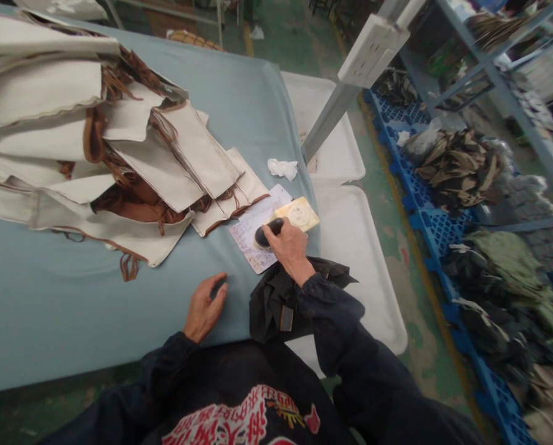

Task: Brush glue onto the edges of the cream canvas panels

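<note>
My right hand [289,245] is closed around a black, rounded tool [268,233]; its underside is hidden, so I cannot tell its exact kind. It is over a white, smudged sheet [253,248] at the table's right edge. Just beyond the hand lies a pale yellow rectangular block [302,214] with a round mark on top. My left hand [205,309] is at the table's near edge, thumb and fingers apart and holding nothing. Under my right wrist is a crumpled dark cloth [271,303]. Off-white fabric pieces with brown trim [141,167] lie piled to the left.
A crumpled white tissue [282,168] lies on the blue-green table cover [165,309]. White trays [355,259] adjoin the table's right side. A metal post with a socket box [373,49] rises there. Blue pallets [415,185] with garment heaps stand farther right.
</note>
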Demonstrator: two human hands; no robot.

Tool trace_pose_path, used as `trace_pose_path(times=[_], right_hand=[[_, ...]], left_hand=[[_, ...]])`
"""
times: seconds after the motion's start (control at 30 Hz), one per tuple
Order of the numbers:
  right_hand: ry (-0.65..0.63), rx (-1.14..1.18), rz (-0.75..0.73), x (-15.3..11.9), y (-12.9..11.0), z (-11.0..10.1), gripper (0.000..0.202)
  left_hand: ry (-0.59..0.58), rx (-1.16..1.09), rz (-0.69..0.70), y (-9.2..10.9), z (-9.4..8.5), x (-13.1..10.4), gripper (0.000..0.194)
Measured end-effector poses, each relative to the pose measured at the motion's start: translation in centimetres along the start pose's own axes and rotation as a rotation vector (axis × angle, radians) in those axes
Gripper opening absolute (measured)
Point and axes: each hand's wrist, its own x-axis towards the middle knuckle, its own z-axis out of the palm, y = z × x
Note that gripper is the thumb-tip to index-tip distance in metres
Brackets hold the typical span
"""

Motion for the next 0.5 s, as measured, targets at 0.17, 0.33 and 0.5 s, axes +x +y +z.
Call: trace_pose_path(times=[0.17, 0.33, 0.5], right_hand=[[-0.02, 0.035, 0.005, -0.3, -0.1, 0.2, 0.046], [0.007, 0.102, 0.009, -1.2, 0.4, -3.7, 0.058], [0.252, 0.325, 0.067, -6.0, 6.1, -11.5, 0.065]], left_hand=[[-0.023, -0.027, -0.001, 0.1, -0.3, -0.3, 0.046], [-0.04, -0.038, 0.004, 1.2, -0.6, -0.9, 0.049], [-0.019, -0.017, -0.039, 2.1, -0.2, -2.8, 0.051]])
